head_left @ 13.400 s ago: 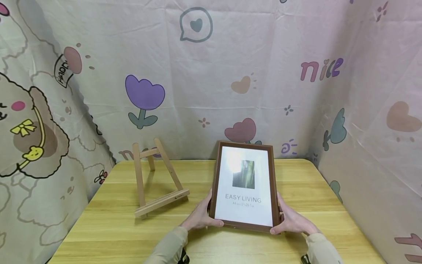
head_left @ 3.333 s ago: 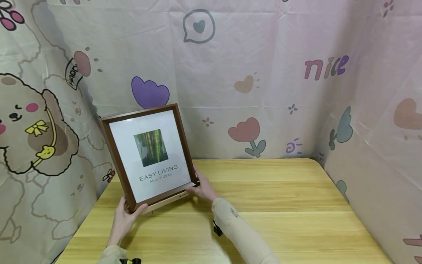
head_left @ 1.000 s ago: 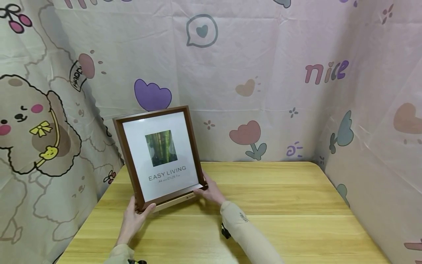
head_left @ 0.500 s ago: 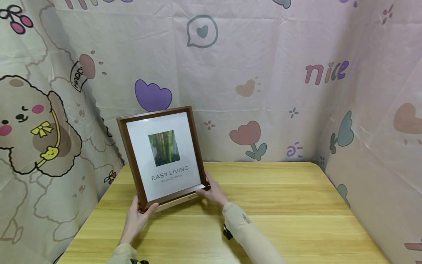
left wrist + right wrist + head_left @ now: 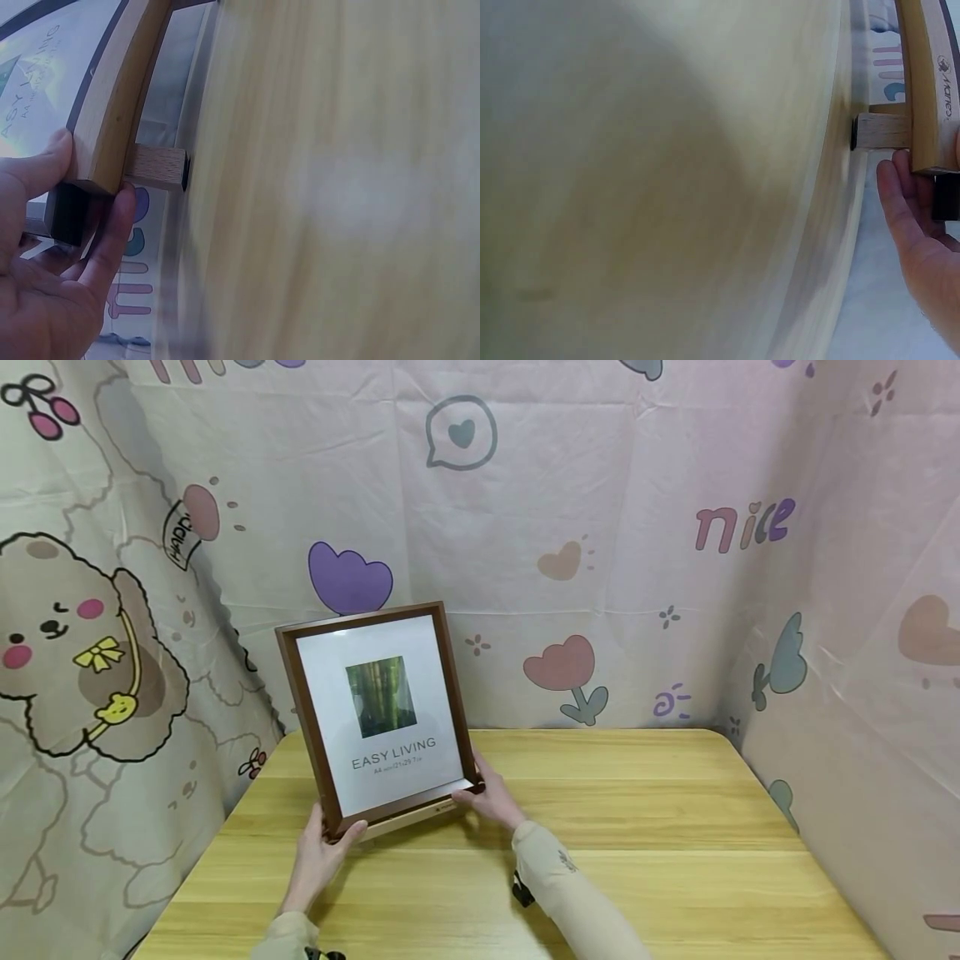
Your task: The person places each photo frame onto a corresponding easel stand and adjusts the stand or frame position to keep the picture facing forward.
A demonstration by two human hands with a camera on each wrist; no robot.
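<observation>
A brown picture frame [image 5: 390, 631] with a bamboo print and "EASY LIVING" on its sheet stands leaning back on a wooden easel. The easel's front ledge [image 5: 412, 817] shows under the frame; its upper part is hidden behind. My left hand [image 5: 311, 864] grips the lower left corner, thumb in front on the ledge and fingers behind. At the lower right corner my right hand [image 5: 492, 795] holds on likewise. In the left wrist view a short easel foot [image 5: 156, 165] meets the tabletop; the right wrist view shows the other foot [image 5: 883, 131] beside my fingertips.
The wood-grain table [image 5: 637, 827] stretches to the right and in front of the easel. A printed cloth [image 5: 480, 527] hangs close behind the table and along both sides.
Earlier the frame was in both hands right of the bare easel; later it stands on the easel. Over the last second, frame, easel and hands have shifted slightly right together.
</observation>
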